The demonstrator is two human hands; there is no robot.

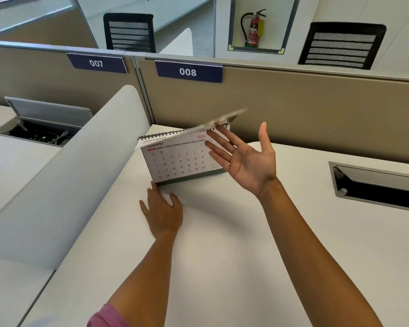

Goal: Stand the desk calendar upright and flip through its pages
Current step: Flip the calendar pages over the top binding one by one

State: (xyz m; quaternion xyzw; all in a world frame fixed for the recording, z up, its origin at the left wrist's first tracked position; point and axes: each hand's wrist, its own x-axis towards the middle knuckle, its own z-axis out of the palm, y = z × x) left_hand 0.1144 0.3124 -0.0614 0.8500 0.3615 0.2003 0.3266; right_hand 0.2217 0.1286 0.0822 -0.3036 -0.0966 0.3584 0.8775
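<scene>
1. The white spiral-bound desk calendar with a dark green base stands upright on the white desk, just beyond both hands and close to the beige partition behind it.
2. Its facing page shows a date grid with "2026" in red at the upper right; a "September" heading peeks out along the wire binding at the top left.
3. One blurred page is lifted above the binding, tilted up and to the right, above the fingertips of the right hand.
4. The right hand is open, palm up and fingers spread, gripping nothing; its fingertips overlap the calendar's right edge, though actual contact cannot be told.
5. The left hand lies flat and open on the desk, palm down, with one fingertip touching the calendar's lower left corner.
6. A pink sleeve shows at the left forearm near the bottom edge.
7. Left of the left hand runs a curved grey divider panel.
8. Right of the right hand sits a recessed metal cable tray in the desk.
9. Beyond the hands, the beige partition carries dark blue plates reading "007" and "008".
10. Past it stand two black mesh office chairs and a red fire extinguisher in a wall niche.
</scene>
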